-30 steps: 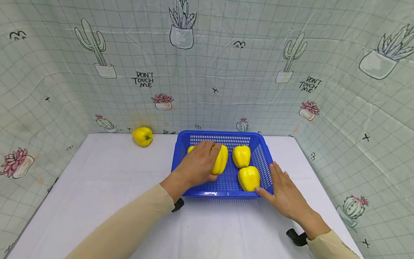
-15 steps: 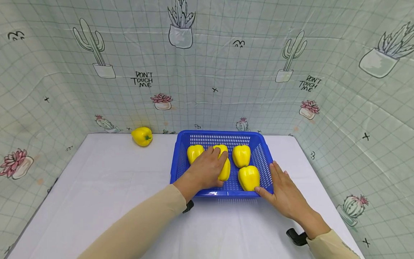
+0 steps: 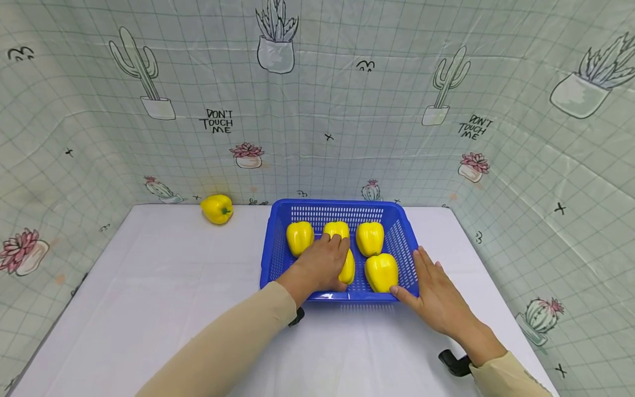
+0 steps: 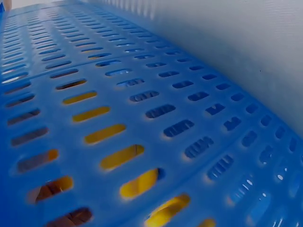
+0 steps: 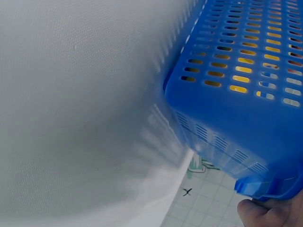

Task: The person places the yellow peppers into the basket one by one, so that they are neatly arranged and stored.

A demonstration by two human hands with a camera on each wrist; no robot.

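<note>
A blue perforated plastic basket (image 3: 337,296) stands on the table with several yellow bell peppers in it. My left hand (image 3: 317,264) reaches over its front rim and grips a yellow bell pepper (image 3: 349,267) in the front middle, partly hidden by the fingers. Behind it lies another yellow bell pepper (image 3: 336,227). At the basket's front right corner, my right hand (image 3: 444,300) touches the rim, fingers straight along the right side and thumb by the front edge, close to a yellow bell pepper (image 3: 382,273). The left wrist view shows mostly the basket's slotted wall (image 4: 118,113).
One yellow bell pepper (image 3: 217,209) lies on the white tabletop (image 3: 188,264) at the back left, outside the basket. A cactus-print cloth (image 3: 317,99) hangs behind and along both sides. A black wrist mount (image 3: 453,364) sits under the right wrist.
My left hand has moved down and right, toward the basket's front, with the gripped bell pepper. The peppers behind it have come into sight. The right hand has stayed in place.
</note>
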